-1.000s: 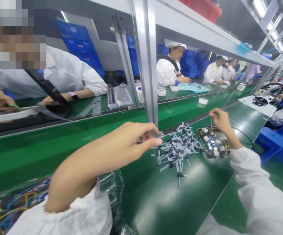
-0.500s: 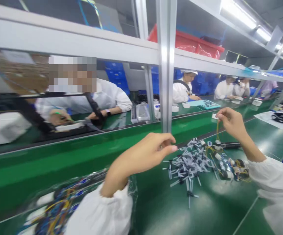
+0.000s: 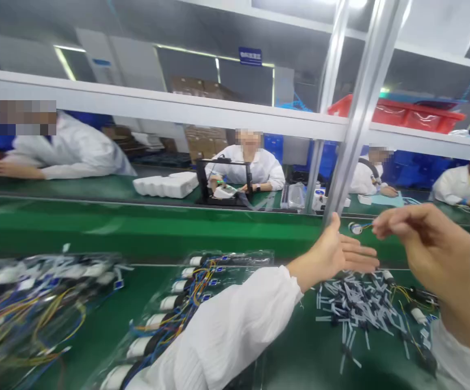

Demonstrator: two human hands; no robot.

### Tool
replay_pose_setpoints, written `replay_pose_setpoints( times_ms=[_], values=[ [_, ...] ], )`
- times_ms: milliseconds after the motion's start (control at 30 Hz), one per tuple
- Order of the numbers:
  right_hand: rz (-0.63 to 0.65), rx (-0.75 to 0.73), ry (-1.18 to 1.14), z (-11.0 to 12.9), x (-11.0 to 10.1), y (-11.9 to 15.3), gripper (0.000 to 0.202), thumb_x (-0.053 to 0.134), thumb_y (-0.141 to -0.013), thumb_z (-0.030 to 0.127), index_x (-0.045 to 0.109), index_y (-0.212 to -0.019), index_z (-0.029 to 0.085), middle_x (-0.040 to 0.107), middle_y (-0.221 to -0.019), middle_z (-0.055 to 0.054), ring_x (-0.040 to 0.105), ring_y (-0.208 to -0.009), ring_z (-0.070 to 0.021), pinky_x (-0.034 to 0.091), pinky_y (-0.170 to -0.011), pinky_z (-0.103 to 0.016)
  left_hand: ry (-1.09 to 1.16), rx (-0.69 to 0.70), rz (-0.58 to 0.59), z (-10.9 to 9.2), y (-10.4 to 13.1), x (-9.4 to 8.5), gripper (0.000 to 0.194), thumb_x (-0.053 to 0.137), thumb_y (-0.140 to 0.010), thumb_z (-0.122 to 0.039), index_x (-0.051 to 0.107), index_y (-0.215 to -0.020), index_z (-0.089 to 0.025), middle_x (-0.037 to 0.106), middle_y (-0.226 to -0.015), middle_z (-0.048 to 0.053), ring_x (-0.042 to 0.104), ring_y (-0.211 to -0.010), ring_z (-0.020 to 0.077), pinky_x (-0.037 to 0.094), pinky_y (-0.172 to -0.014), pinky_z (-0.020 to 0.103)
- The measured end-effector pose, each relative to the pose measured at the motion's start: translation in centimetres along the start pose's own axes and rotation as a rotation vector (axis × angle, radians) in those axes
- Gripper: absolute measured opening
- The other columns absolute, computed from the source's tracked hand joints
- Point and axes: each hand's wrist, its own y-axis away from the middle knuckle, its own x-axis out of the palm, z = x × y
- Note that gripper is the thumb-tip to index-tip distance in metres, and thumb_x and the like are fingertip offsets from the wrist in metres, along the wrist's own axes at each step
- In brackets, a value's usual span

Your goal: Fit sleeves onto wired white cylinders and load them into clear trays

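Note:
My right hand (image 3: 438, 254) pinches thin coloured wires between thumb and fingertips. From these wires a small round white wired part (image 3: 356, 228) sticks out to the left, in the air. Just left of it is my left hand (image 3: 336, 253), open, thumb up and fingers stretched out, with nothing in it. Below both hands lies a pile of pale grey strips with dark middles (image 3: 360, 303). Beside the pile, partly behind my right hand, are white cylinders with wires (image 3: 417, 314).
A row of white and black wired cylinders (image 3: 172, 302) lies on clear plastic, partly under my left sleeve. Farther left is a heap of similar wired parts (image 3: 40, 303). A metal post (image 3: 360, 108) stands beyond my hands. Co-workers sit across the green divider (image 3: 97, 225).
The view has swung left. My left hand has turned and its fingers have straightened. My right hand has come closer to it, with the wired part now at the left hand's fingers.

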Motion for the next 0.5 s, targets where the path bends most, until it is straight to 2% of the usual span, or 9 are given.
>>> replay_pose_setpoints(
  times_ms=[100, 167, 233, 367, 500],
  values=[
    [0.238, -0.182, -0.032, 1.6, 1.0, 2.3, 0.022, 0.054, -0.098, 0.003, 0.062, -0.099, 0.023, 0.074, -0.095, -0.002, 0.075, -0.090, -0.0128, 0.059, -0.082, -0.020, 0.345, 0.228, -0.193, -0.5, 2.2, 0.7, 0.082, 0.015, -0.108, -0.057, 0.045, -0.137, 0.013, 0.073, -0.086, 0.025, 0.075, -0.070, 0.0271, 0.061, -0.067, 0.034],
    [0.365, -0.255, -0.091, 2.1, 1.5, 3.9, 0.030, 0.048, -0.095, -0.005, 0.060, -0.101, 0.022, 0.073, -0.098, -0.003, 0.073, -0.090, -0.0119, 0.058, -0.080, -0.019, 0.450, 0.330, -0.242, -0.8, 3.6, 0.8, 0.071, 0.022, -0.110, -0.049, 0.048, -0.132, 0.013, 0.072, -0.081, 0.023, 0.072, -0.065, 0.0232, 0.060, -0.063, 0.028],
    [0.426, -0.277, -0.137, 2.1, 1.8, 5.3, 0.035, 0.043, -0.092, -0.009, 0.058, -0.104, 0.021, 0.071, -0.100, -0.005, 0.073, -0.092, -0.0132, 0.059, -0.079, -0.020, 0.497, 0.372, -0.258, -1.0, 4.6, 0.7, 0.059, 0.028, -0.110, -0.042, 0.054, -0.123, 0.010, 0.071, -0.078, 0.022, 0.070, -0.061, 0.0207, 0.059, -0.060, 0.026],
    [0.487, -0.338, -0.173, 1.7, 2.1, 7.1, 0.037, 0.044, -0.091, -0.009, 0.059, -0.108, 0.019, 0.072, -0.105, -0.008, 0.073, -0.100, -0.0183, 0.060, -0.091, -0.028, 0.565, 0.376, -0.227, -1.2, 6.0, 0.4, 0.045, 0.035, -0.109, -0.037, 0.060, -0.102, 0.000, 0.070, -0.077, 0.019, 0.063, -0.056, 0.0155, 0.051, -0.049, 0.021],
    [0.508, -0.344, -0.198, 2.0, 2.5, 7.9, 0.039, 0.044, -0.090, -0.011, 0.061, -0.110, 0.018, 0.073, -0.105, -0.009, 0.073, -0.104, -0.0195, 0.060, -0.099, -0.032, 0.476, 0.432, -0.076, -1.9, 7.6, 0.6, 0.050, 0.040, -0.108, -0.046, 0.062, -0.089, -0.005, 0.060, -0.068, 0.008, 0.046, -0.044, 0.0076, 0.033, -0.037, 0.018]
  ],
)
